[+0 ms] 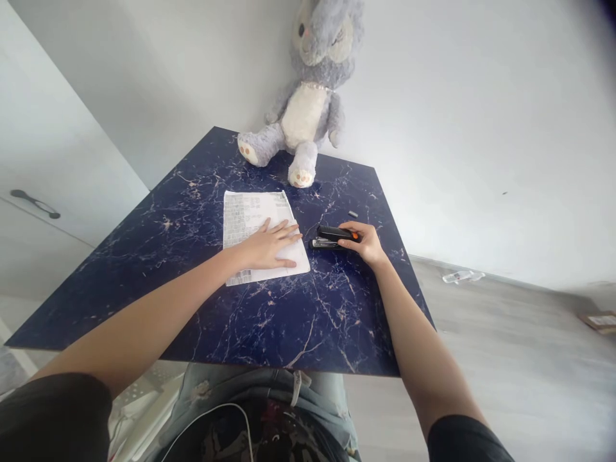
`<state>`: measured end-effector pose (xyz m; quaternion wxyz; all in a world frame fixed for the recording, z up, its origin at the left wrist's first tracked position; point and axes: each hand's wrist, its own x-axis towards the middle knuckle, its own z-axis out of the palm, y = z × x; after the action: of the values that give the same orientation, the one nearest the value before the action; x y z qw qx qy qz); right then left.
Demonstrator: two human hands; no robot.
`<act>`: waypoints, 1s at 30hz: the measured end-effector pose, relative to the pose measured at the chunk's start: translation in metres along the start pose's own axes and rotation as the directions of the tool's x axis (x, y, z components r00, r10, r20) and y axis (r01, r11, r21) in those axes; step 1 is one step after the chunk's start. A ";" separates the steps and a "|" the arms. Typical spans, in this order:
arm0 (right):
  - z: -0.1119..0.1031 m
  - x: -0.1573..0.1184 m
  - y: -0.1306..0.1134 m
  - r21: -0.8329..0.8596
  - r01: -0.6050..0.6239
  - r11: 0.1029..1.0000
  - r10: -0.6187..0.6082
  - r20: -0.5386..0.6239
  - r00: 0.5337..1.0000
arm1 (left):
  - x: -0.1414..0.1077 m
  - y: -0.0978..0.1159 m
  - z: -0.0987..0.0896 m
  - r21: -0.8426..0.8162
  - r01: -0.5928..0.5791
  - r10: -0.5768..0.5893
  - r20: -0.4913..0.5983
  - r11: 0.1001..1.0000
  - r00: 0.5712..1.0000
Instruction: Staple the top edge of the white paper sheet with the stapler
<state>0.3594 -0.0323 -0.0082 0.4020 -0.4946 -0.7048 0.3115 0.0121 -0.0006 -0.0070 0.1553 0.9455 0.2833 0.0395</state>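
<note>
A stack of white printed paper (260,221) lies on the dark blue marbled table (289,327). My left hand (270,248) rests flat on the paper with its fingers spread, holding nothing. To the right of the paper, a black stapler (332,236) with an orange detail points left toward the sheets, apart from them. My right hand (364,242) is closed round its rear end. A small dark grey object (353,213), perhaps a strip of staples, lies just beyond the stapler.
A large grey and white plush toy (305,115) sits at the table's far edge against the wall. On the left stands a white cabinet with a dark handle (36,204). A clear plastic item (462,276) and a brown box (599,321) are on the floor at right.
</note>
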 end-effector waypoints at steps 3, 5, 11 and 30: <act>0.005 0.000 -0.007 0.008 0.035 0.999 -0.035 0.109 0.993 | -0.001 -0.007 -0.003 -0.006 0.024 -0.024 -0.009 1.000 1.000; 0.008 0.000 -0.010 0.005 0.065 0.998 -0.065 0.153 0.986 | -0.002 -0.011 -0.005 -0.013 0.024 -0.024 -0.005 1.000 1.000; 0.010 -0.001 -0.014 -0.013 0.108 0.994 -0.104 0.179 0.978 | -0.001 -0.018 -0.004 -0.010 0.035 -0.035 -0.024 0.999 0.999; 0.042 -0.003 -0.064 -0.138 0.126 0.982 -0.134 -0.050 0.990 | 0.002 -0.020 -0.007 -0.095 -0.182 0.181 -0.021 0.979 0.983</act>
<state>0.2942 -0.0569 0.0243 0.4081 -0.4823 -0.7429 0.2215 0.0025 0.0183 -0.0064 0.1948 0.9586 0.1944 0.0727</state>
